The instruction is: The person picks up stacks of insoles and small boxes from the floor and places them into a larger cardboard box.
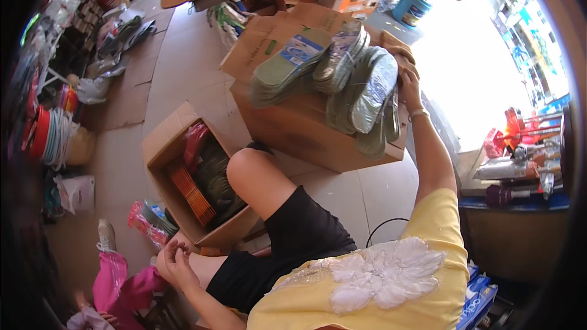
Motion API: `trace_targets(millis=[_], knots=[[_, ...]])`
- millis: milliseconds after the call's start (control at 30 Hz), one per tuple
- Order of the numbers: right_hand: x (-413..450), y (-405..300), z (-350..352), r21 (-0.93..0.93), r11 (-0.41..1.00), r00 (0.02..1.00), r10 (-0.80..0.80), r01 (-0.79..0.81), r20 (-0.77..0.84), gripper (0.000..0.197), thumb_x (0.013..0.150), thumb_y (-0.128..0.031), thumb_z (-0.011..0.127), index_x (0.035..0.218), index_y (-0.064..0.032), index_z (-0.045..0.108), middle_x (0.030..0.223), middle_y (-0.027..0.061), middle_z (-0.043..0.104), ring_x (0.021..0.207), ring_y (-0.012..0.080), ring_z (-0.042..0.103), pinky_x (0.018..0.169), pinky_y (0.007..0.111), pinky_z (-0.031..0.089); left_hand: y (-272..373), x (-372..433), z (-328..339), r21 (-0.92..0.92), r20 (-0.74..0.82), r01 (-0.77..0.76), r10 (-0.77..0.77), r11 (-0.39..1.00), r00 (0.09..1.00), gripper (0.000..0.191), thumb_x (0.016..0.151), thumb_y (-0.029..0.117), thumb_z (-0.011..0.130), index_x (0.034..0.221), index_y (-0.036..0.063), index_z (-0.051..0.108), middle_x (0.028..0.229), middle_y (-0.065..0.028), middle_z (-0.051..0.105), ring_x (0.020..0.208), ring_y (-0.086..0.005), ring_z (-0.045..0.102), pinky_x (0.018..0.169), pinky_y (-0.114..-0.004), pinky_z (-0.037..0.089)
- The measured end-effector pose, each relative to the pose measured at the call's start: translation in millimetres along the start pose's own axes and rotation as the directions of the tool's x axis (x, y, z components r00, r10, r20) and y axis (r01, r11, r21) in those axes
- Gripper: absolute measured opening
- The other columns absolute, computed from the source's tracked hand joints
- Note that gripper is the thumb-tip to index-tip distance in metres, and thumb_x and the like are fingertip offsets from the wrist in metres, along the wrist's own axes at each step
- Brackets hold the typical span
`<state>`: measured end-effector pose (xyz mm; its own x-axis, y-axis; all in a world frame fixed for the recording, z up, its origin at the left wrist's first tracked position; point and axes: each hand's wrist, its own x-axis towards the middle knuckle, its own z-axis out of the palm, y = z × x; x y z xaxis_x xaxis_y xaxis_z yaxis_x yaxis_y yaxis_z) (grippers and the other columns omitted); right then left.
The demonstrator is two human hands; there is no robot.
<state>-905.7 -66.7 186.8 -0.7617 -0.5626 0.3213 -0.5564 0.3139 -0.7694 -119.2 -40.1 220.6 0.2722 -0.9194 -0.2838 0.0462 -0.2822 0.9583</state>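
Note:
My left hand [179,259] is held by my left knee, fingers loosely bent and apart, with nothing in it. My right arm reaches forward to the far right corner of a large cardboard box [293,128]. There my right hand [409,83] rests against a brown, cloth-like item [398,50]; its grip is unclear. Bundles of grey-green shoe insoles lie on the box beside that hand: one with a blue label [289,62], one wrapped in clear plastic [341,55], another plastic-covered stack [376,87]. A smaller open carton [224,236] holds orange slatted packs [192,195], a red plastic-wrapped item and dark bundles.
Another person's pink-trousered legs [110,279] are at lower left. Near them lie insoles in red packaging [149,222]. Goods line the left side, with a coil of pale cord [59,137]. A blue bucket [411,8] stands beyond the box; a shelf of wrapped goods [513,204] is at right.

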Motion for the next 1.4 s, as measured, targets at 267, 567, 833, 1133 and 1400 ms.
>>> trace_targets(millis=[267,567,833,1133,1400], knots=[[-88,-166,-4,0.249,0.950,0.979,-0.157,0.186,-0.131,0.030,0.092,-0.012,0.049,0.119,0.0007,0.054,0.120,0.0122,0.056,0.112,0.0238,0.051,0.097,0.035,0.038,-28,8,5,-0.037,-0.036,0.014,-0.015,0.999,0.999,0.025,0.090,0.009,0.054,0.115,0.0041,0.054,0.103,-0.0072,0.059,0.089,-0.0161,0.060,0.075,-0.025,0.050],[-265,-367,159,0.583,0.789,0.457,-0.599,0.194,0.657,0.037,0.081,-0.001,0.060,0.118,-0.0023,0.055,0.113,0.0096,0.058,0.106,0.0193,0.053,0.094,0.031,0.040,-80,30,21,-0.196,-0.049,0.135,-0.147,0.971,0.988,0.023,0.090,0.006,0.053,0.112,0.0065,0.057,0.097,-0.0035,0.062,0.083,-0.0097,0.059,0.072,-0.021,0.048],[-437,-269,426,0.180,0.976,0.314,-0.134,-0.122,0.940,0.077,0.075,-0.028,0.072,0.135,0.0004,0.033,0.128,0.0242,0.044,0.117,0.0337,0.046,0.096,0.040,0.041,-95,44,32,-0.297,-0.068,0.136,-0.163,0.945,0.984,0.024,0.089,0.001,0.052,0.112,0.0059,0.057,0.098,-0.0018,0.062,0.088,-0.0083,0.057,0.077,-0.021,0.046],[-547,-299,513,-0.406,0.914,0.491,0.358,-0.010,0.794,0.116,0.058,-0.048,0.080,0.143,-0.0033,0.014,0.133,0.0275,0.037,0.120,0.0448,0.041,0.098,0.051,0.037,-74,40,20,-0.396,-0.045,0.248,-0.288,0.884,0.957,0.025,0.088,-0.002,0.053,0.113,0.0006,0.054,0.105,-0.0060,0.060,0.100,-0.0129,0.056,0.093,-0.028,0.043],[-517,-299,509,-0.298,0.951,0.391,0.308,-0.087,0.867,0.098,0.061,-0.034,0.079,0.132,0.0026,0.022,0.114,0.0274,0.055,0.104,0.0386,0.057,0.089,0.042,0.047,-65,45,20,-0.400,-0.031,0.245,-0.280,0.883,0.959,0.024,0.088,0.002,0.056,0.111,0.0007,0.056,0.103,-0.0051,0.061,0.097,-0.0111,0.055,0.088,-0.025,0.042]])
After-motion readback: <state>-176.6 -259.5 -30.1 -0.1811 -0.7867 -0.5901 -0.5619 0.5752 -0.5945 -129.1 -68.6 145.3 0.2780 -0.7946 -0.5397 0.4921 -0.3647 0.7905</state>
